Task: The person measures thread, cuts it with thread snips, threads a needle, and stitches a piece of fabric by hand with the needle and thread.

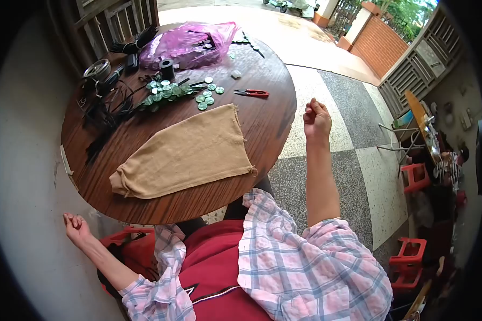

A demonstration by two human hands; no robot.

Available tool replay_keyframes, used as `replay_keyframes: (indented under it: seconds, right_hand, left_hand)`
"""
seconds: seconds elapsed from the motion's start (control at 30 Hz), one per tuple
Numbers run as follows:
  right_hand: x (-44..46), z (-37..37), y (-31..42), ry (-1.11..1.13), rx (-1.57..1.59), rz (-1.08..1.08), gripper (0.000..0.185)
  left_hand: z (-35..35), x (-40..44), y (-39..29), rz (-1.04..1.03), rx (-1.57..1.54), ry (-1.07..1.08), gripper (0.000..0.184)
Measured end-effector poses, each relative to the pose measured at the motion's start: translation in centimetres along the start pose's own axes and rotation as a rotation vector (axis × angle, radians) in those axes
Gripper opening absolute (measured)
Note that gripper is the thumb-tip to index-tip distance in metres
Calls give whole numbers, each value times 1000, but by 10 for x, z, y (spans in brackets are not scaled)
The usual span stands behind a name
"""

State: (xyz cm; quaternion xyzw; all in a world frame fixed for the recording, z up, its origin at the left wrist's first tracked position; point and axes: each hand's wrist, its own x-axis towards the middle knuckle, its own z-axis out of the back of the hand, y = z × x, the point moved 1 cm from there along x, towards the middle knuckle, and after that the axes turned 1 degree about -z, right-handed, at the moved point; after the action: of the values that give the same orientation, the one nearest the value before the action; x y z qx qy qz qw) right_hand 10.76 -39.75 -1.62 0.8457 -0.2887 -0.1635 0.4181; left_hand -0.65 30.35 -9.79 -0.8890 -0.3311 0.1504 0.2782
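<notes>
The left hand [77, 230] and right hand [317, 116] are curling their fingers in; I cannot tell if they're holding anything. Tan cloth [190, 150] is lying between them, red snips [257, 93] near the right fingers. A pink bag [168, 49] is partly hiding things.

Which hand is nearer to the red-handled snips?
Right: the right hand is just past the right edge of the table, near the snips; the left hand is beyond its left edge, farther.
</notes>
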Motion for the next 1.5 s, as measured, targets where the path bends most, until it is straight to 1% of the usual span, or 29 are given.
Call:
replay_keyframes:
  seconds: [0.1,0.17,0.33,0.5,0.6,0.7,0.93,1.03,1.17,1.5]
  right_hand:
    - [7,5,-1,-63,27,31,10]
    - [7,4,-3,-19,53,18,9]
    - [4,4,-8,-43,-48,-54,10]
    - [2,5,-10,6,-48,-87,10]
    - [3,3,-11,29,-10,-111,10]
    - [4,2,-13,32,15,-130,11]
    - [8,1,-19,42,34,-169,11]
    - [5,-3,-18,17,18,-170,11]
    - [7,-3,-23,74,14,-165,9]
    - [10,-4,-26,107,39,-192,7]
  left_hand:
    - [0,-4,1,-44,96,-42,11]
    - [-2,-8,2,-49,117,-68,11]
    - [-1,-4,0,-10,32,-104,13]
    - [2,3,0,11,14,-93,13]
    - [-3,0,2,56,-16,-66,8]
    - [-16,-6,7,55,-3,-78,9]
    - [-16,-1,8,24,8,-101,11]
    - [-7,2,7,23,-1,-131,13]
    - [16,15,0,35,-31,-107,14]
    - [15,13,1,46,-47,-140,15]
